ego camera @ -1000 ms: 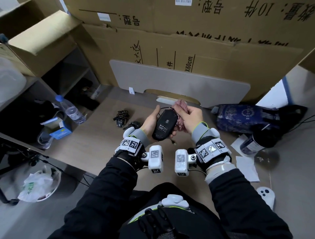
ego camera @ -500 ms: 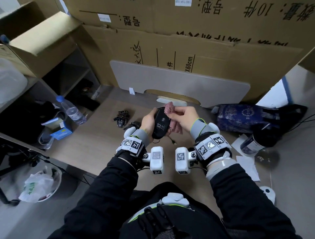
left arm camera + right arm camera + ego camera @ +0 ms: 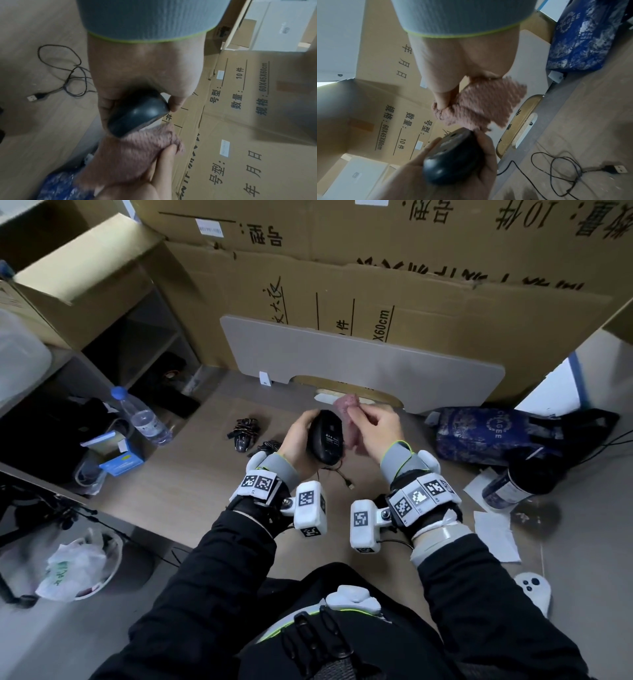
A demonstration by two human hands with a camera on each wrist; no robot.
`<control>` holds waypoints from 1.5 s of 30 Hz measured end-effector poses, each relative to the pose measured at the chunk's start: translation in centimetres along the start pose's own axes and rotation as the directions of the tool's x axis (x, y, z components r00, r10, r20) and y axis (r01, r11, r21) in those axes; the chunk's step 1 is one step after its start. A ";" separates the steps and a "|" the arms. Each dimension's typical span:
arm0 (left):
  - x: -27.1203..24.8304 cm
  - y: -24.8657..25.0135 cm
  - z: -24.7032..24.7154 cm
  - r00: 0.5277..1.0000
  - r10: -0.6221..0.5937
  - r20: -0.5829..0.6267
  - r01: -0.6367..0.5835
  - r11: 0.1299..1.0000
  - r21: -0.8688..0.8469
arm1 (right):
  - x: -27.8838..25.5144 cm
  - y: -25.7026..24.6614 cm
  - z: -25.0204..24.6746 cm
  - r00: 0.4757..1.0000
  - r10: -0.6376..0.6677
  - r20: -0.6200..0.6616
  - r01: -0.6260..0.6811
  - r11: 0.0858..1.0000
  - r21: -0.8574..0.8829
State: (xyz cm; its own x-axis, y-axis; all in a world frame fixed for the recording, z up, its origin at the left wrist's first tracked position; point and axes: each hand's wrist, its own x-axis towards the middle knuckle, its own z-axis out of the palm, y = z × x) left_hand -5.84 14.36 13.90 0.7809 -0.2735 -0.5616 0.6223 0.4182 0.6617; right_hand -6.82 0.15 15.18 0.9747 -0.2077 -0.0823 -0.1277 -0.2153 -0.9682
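Okay, head view: my left hand (image 3: 296, 441) grips the black mouse (image 3: 327, 440) by its sides. The mouse's label side faces up and I hold it above the table (image 3: 178, 494), mid-scene. My right hand (image 3: 375, 429) pinches a bunched pink cloth (image 3: 350, 414) at the mouse's far right edge. The cable (image 3: 337, 474) trails down to the tabletop near the wrists. A water bottle (image 3: 142, 416) stands far left and a blue bag (image 3: 486, 433) lies to the right.

Left wrist view: the left hand (image 3: 142, 70) has thumb and fingers curled round the mouse (image 3: 137, 112). The pink cloth (image 3: 135, 147) sits against the mouse's far end. The right fingers (image 3: 164, 161) clamp the cloth. The cable (image 3: 65, 75) lies loose on the table, USB plug free.

Right wrist view: the right hand (image 3: 462, 65) is clenched on the pink cloth (image 3: 481, 104). The mouse (image 3: 452, 159) rests in the left hand (image 3: 471, 180) just beside it; I can't tell contact here.
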 end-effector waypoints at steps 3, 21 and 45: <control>0.1 -0.3 0.5 0.999 0.033 0.041 -0.029 0.995 -0.096 | -0.8 -0.8 1.0 0.980 -0.005 0.197 0.018 0.998 -0.062; 2.4 -0.2 -2.1 0.991 -0.038 -0.132 0.001 0.964 -0.267 | -0.6 0.5 -0.1 0.964 -0.068 0.257 0.086 0.995 -0.060; 3.3 -0.5 -2.6 0.998 0.019 -0.067 -0.027 0.991 -0.130 | -0.6 2.2 1.5 0.999 -0.040 0.013 0.041 0.988 -0.148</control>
State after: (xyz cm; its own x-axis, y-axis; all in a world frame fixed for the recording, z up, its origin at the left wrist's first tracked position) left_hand -3.76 15.49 10.45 0.7871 -0.2070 -0.5810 0.5885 0.5342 0.6069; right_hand -7.41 1.24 12.76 0.9813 -0.1864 -0.0471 -0.1133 -0.3627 -0.9250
